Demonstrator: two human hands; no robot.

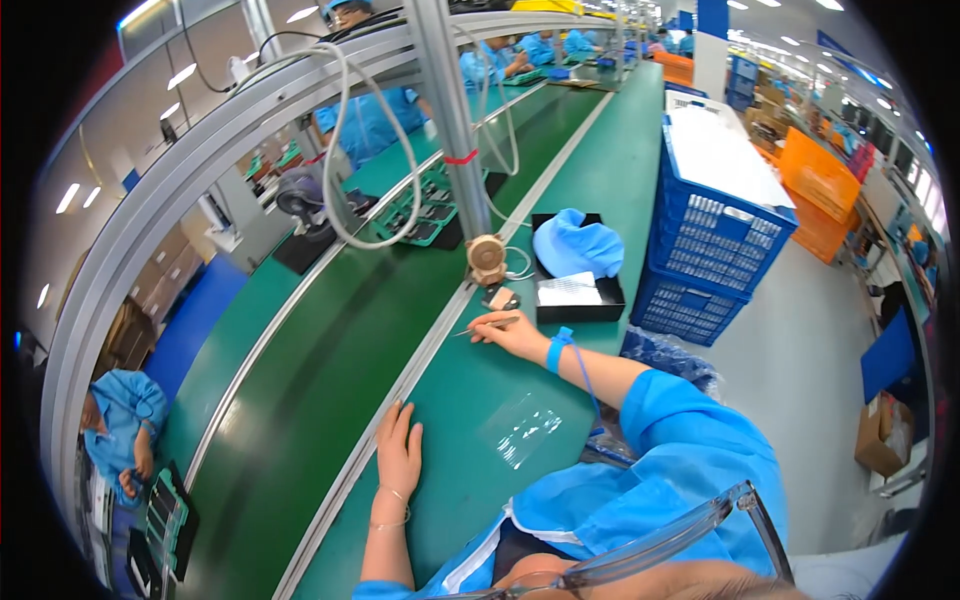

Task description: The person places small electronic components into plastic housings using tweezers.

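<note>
My right hand (pixel 512 335) pinches slim tweezers (pixel 463 333), whose tip points left toward the metal rail. A blue wrist strap (pixel 560 352) with a coiled cord is on that wrist. My left hand (pixel 399 445) lies flat by the rail, fingers stretched and holding nothing. Between my arms, a clear glossy plastic sheet (pixel 525 430) rests on the green worktop (pixel 440 520). Beyond my right hand are a small black and tan object (pixel 501 298) and a round tan device (pixel 487 258) beside a metal post. A black tray (pixel 580 313) holds a blue cloth cap (pixel 578 245) and white paper (pixel 570 290).
A dark green conveyor belt (pixel 290 370) runs beyond the metal rail (pixel 345 475). An aluminium post (pixel 447 120) rises near the tray, with a white hose (pixel 345 150) hanging. Stacked blue crates (pixel 715 235) stand at right. Several people in blue work across the belt.
</note>
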